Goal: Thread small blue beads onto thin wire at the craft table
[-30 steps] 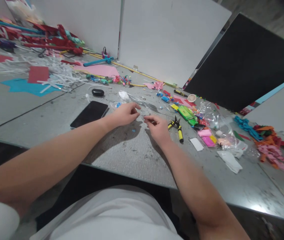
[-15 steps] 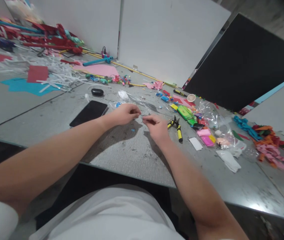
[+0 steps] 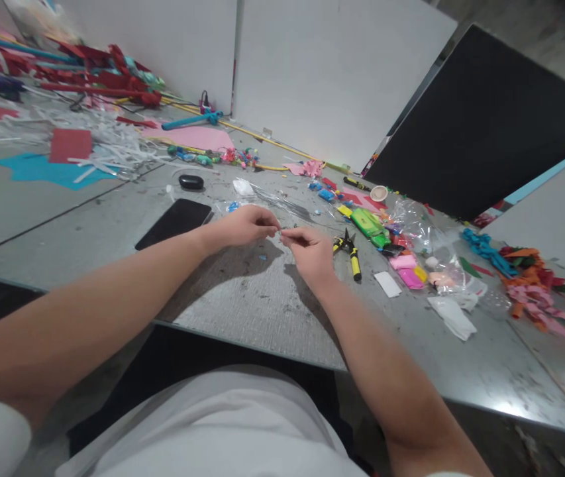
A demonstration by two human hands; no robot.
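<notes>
Over the grey table (image 3: 262, 311), my left hand (image 3: 255, 224) and my right hand (image 3: 309, 253) face each other with their fingertips almost meeting. Each is closed in a pinch between thumb and forefinger. Whatever lies between the fingertips is too small to make out. Right of my right hand lie yellow-and-black pliers (image 3: 349, 254), their jaws spread. A tiny blue scrap (image 3: 263, 257) rests on the table just below my left hand. Behind both hands is a bundle of thin clear strands (image 3: 282, 200). A black phone (image 3: 175, 224) lies beside my left forearm.
A black oval case (image 3: 191, 181) sits behind the phone. To the right are bright clay packets (image 3: 369, 225), a white card (image 3: 387, 284) and clear plastic bags (image 3: 414, 222). White paper strips (image 3: 113, 142) and red cloth pieces (image 3: 123, 73) pile up at the back left.
My fingertips have come slightly closer together, still pinched. The whole view has shifted a little; the things on the table lie as before.
</notes>
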